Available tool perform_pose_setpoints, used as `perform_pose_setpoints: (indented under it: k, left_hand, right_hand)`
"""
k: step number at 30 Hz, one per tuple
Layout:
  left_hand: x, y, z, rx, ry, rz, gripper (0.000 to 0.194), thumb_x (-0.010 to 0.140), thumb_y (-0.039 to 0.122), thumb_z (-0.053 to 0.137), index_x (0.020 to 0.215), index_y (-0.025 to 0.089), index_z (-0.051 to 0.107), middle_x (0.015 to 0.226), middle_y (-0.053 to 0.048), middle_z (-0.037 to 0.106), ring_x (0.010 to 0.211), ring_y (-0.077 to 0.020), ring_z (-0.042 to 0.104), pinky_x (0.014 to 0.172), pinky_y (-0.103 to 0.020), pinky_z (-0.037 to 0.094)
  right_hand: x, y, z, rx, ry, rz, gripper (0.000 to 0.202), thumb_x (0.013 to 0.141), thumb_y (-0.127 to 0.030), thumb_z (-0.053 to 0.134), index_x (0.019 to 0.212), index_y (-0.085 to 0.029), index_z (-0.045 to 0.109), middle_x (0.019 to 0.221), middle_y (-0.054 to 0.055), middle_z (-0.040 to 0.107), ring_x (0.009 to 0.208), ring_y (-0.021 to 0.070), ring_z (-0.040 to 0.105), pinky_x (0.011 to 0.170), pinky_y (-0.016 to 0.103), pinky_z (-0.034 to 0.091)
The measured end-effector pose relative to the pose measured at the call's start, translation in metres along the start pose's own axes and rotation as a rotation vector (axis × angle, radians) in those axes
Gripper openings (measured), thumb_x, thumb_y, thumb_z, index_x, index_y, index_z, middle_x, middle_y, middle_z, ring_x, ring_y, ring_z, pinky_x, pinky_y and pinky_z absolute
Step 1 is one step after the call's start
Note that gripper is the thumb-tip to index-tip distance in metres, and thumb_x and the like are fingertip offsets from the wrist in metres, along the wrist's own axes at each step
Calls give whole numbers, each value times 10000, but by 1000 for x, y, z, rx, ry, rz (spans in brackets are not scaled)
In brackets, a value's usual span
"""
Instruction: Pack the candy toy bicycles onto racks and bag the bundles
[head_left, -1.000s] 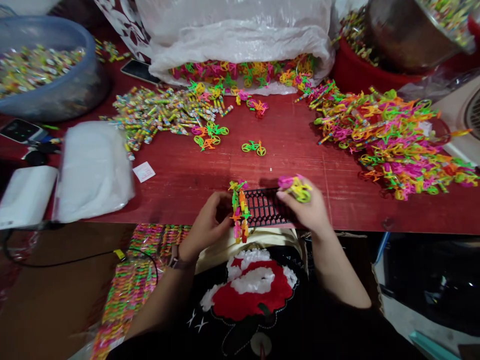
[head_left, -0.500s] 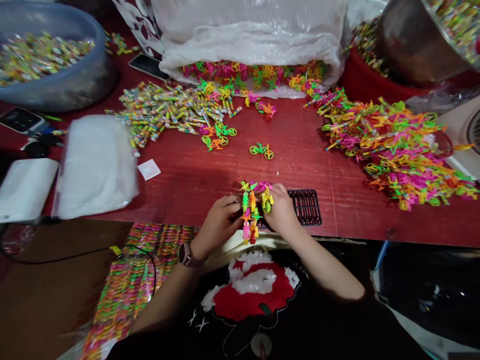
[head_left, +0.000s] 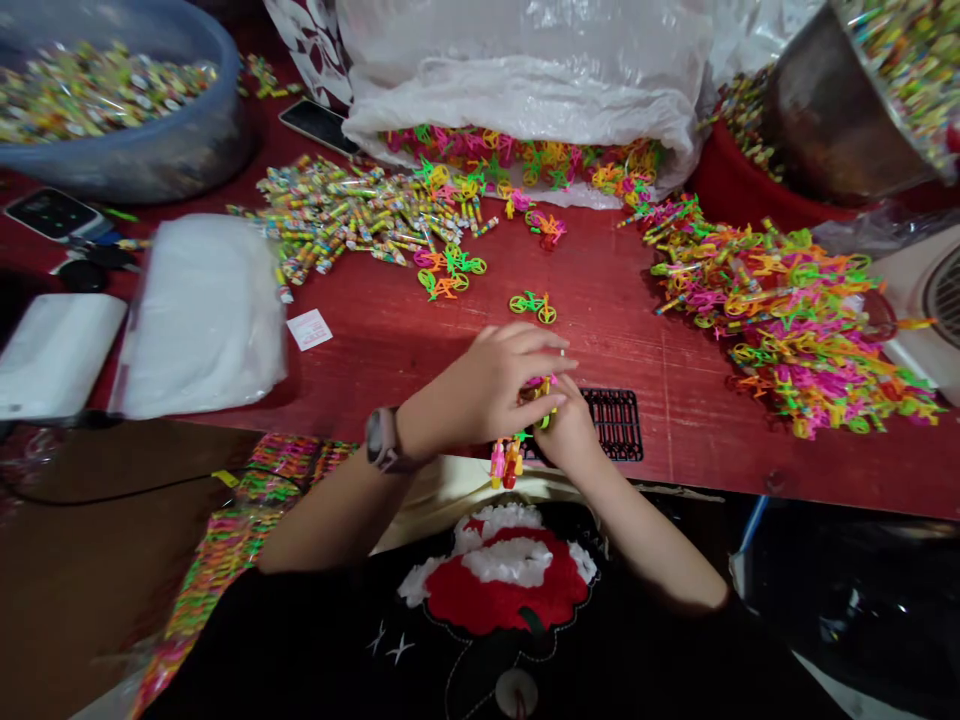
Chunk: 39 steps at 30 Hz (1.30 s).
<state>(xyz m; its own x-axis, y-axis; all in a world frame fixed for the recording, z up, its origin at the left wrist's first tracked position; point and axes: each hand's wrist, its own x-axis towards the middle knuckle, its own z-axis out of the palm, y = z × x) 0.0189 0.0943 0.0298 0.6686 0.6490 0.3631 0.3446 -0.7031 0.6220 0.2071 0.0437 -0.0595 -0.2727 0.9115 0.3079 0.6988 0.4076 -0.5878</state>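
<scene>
My left hand (head_left: 487, 385) reaches across in front of my right hand, its fingers stretched out and its thumb apart, over a cluster of small plastic toy bicycles (head_left: 506, 465). Most of the cluster is hidden under that hand; pink, red and yellow ends show below it. My right hand (head_left: 570, 425) is closed at the cluster's right side, around a yellow toy bicycle (head_left: 549, 412) partly covered by my left fingers. A black slotted plastic rack (head_left: 619, 425) lies under and beside my right hand. Whether the cluster stands in the rack cannot be seen.
Beyond my hands lie loose toy bicycles (head_left: 534, 306) and a pile of candy-like tubes (head_left: 360, 215). A heap of bicycles with tubes (head_left: 787, 310) is at right. Clear bags (head_left: 206, 320) lie left. A white sack (head_left: 525, 95) and blue tub (head_left: 135, 165) stand behind.
My left hand has moved up and right from the cluster's left side to cover it, its fingers now extended over my right hand. My right hand has stayed nearly in place.
</scene>
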Motion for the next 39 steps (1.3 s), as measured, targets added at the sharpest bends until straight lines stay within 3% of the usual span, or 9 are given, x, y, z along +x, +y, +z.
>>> perform_pose_setpoints:
  k: [2,4,10,15,24,27,32,36,39]
  left_hand:
    - [18,-9,1,27,-203,43,244,1016,293,554,1082,179,761,1085,-98,755,1046,-250,689,961,-418,515]
    - [26,-19,3,20,-263,64,261,1020,290,538,968,159,758,937,-87,742,897,-218,687,848,-360,524]
    - [16,-22,7,54,-133,-16,231,1029,303,571,941,149,719,912,-89,732,883,-219,670,832,-352,495]
    - [4,-20,11,76,-76,-93,198,1029,314,590,965,153,685,953,-81,733,900,-212,668,857,-352,503]
    - [-5,-25,8,-23,-27,-163,189,1003,338,633,918,172,663,891,-52,688,832,-184,633,786,-328,486]
    - [-7,-26,6,-160,-20,-151,161,992,323,657,1048,177,696,1022,-74,728,949,-197,671,876,-350,525]
    - [-26,-33,12,-408,77,-188,322,1093,303,439,1287,206,678,1312,-100,706,1262,-212,644,1114,-414,498]
    - [-40,-34,21,-540,84,-256,332,1096,329,444,1305,238,685,1330,-94,703,1270,-220,646,1137,-424,496]
    - [-41,-32,30,-535,147,-257,315,1084,365,469,1241,231,707,1276,-107,705,1230,-236,650,1114,-446,506]
  right_hand:
    - [0,0,1,-12,-15,21,313,743,9,544,942,-188,684,1013,134,698,1023,316,600,940,490,523]
    - [-1,2,3,-23,-22,49,316,728,13,541,925,-193,679,981,126,693,978,309,594,904,481,532]
    - [-2,1,5,-8,22,78,437,679,13,548,1037,-200,676,954,104,678,947,301,573,852,456,542]
    - [1,-7,2,-51,-47,68,523,627,29,534,1094,-167,664,1024,121,662,995,308,543,907,477,532]
    - [2,-5,7,-32,-60,56,444,723,28,522,1074,-189,685,1010,109,625,976,293,526,889,450,517]
    - [1,-2,7,19,-74,44,391,761,10,521,1057,-181,691,1027,115,637,972,290,545,879,442,512]
    - [2,-2,3,172,-42,56,270,851,-77,580,1064,-213,676,1076,94,690,1036,283,600,944,437,505]
    - [4,-2,4,174,-28,81,176,870,-70,574,899,-221,661,917,71,691,933,263,604,869,394,508]
    - [4,-2,9,125,-36,63,207,868,-39,548,893,-203,672,915,86,689,925,265,592,847,387,508]
